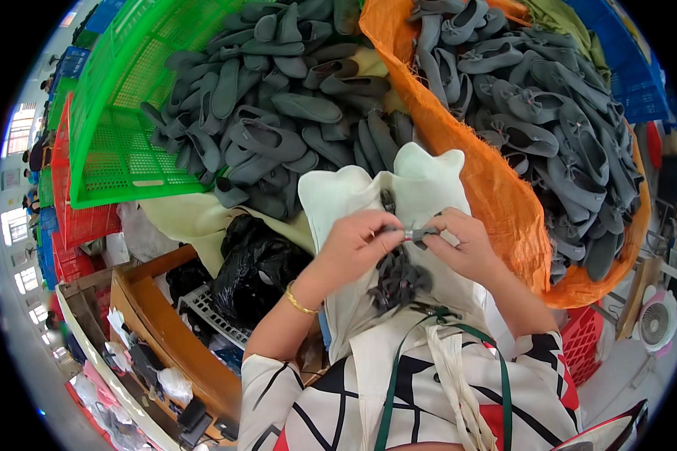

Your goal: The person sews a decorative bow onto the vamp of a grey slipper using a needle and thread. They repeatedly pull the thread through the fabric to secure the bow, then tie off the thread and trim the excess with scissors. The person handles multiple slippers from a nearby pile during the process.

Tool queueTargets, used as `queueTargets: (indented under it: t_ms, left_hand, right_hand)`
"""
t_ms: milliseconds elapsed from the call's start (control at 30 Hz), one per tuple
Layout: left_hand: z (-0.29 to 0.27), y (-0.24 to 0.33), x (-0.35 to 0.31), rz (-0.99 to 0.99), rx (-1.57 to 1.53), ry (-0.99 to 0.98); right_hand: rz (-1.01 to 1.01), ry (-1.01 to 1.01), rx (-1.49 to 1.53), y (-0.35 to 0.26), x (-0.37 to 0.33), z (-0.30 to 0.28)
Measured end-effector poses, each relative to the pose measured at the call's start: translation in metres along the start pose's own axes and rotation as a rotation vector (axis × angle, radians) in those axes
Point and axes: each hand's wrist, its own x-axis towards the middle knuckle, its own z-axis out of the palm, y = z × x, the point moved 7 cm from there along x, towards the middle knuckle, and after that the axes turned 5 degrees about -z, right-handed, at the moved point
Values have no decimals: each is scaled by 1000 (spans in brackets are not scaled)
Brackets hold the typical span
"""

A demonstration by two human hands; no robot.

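Over my lap, my left hand (359,242) and my right hand (465,242) meet with their fingertips pinched. Between them is a small dark grey fabric piece (427,232), seemingly a bow, with a thin shiny bit and a touch of red near the left fingers. Its finer detail is too small to make out. Below the hands, a heap of small dark grey fabric bows (400,284) lies on the white cloth (338,197) over my knees. A pair of small scissors (431,309) on a green cord (496,353) seems to rest by the heap.
Ahead on the left, a green plastic crate (120,150) holds many grey flat shoes (267,139). An orange woven sack (496,199) at the right is full of grey shoes with bows (572,143). Nearby are a black plastic bag (256,263), a wooden drawer (154,316) and a fan (657,322).
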Motion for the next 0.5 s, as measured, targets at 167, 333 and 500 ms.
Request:
queueTargets:
  t_ms: [167, 333, 500]
  left_hand:
    - [-98, -88, 74, -176, -267, 315]
    - [-163, -214, 145, -426, -489, 602]
    - [-239, -335, 213, -461, -730, 899]
  right_hand:
    - [156, 249, -7, 48, -5, -9]
    - [58, 337, -126, 55, 1, -13]
    - [58, 317, -125, 59, 11, -18]
